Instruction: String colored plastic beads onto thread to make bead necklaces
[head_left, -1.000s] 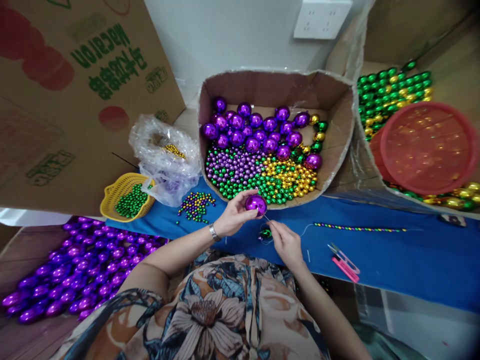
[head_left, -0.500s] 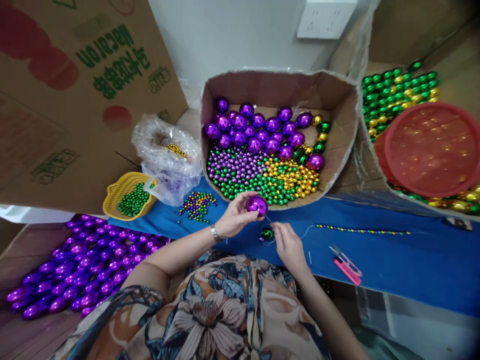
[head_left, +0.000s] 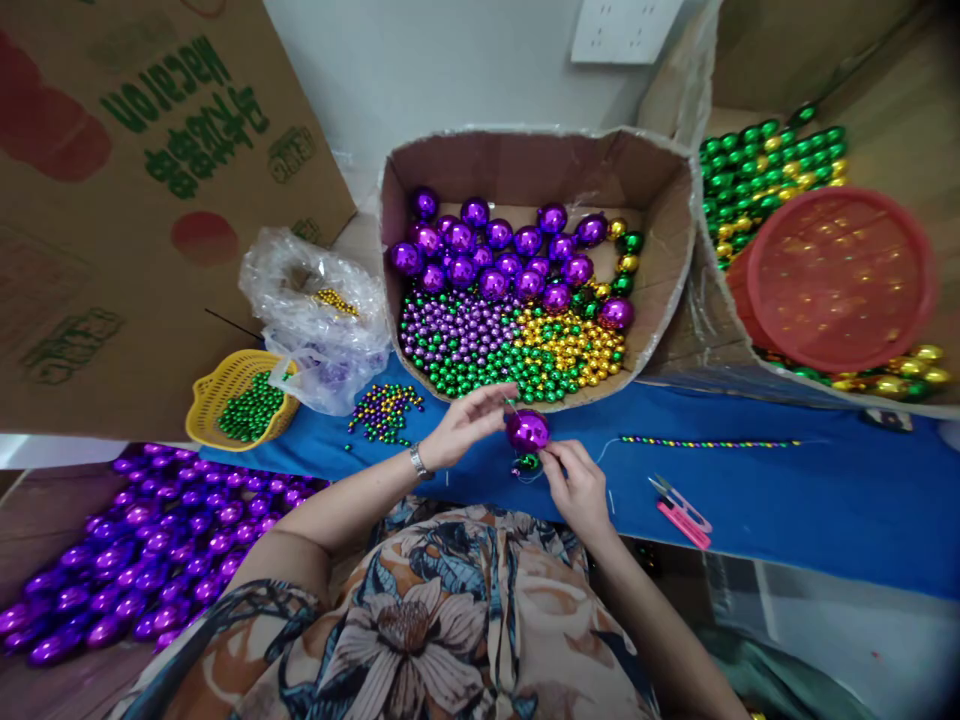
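A large shiny purple bead (head_left: 528, 431) hangs over the blue cloth, pierced by a thin needle whose tip shows at its upper left. My right hand (head_left: 577, 488) pinches at the bead's lower right edge, where thumb and forefinger press together. Just left of the bead is my left hand (head_left: 466, 428), its fingers stretched out and thumb apart, close to the needle tip. Behind and below the bead lies a green bead (head_left: 527, 462) with a loop of clear thread. A strand of small beads (head_left: 709, 442) in green, purple and gold stretches to the right.
A cardboard box (head_left: 660, 320) of purple, green and gold beads stands ahead. Left are a yellow basket (head_left: 201, 425), plastic bags (head_left: 322, 370) and loose beads (head_left: 386, 412). Pink-handled snips (head_left: 684, 520) lie right, below a red basin (head_left: 840, 280). Purple beads (head_left: 150, 550) fill a lower-left box.
My left hand has let go of the purple bead and opened. My right fingers have moved up against the bead, and the needle tip now shows on its far side. The view has shifted slightly.
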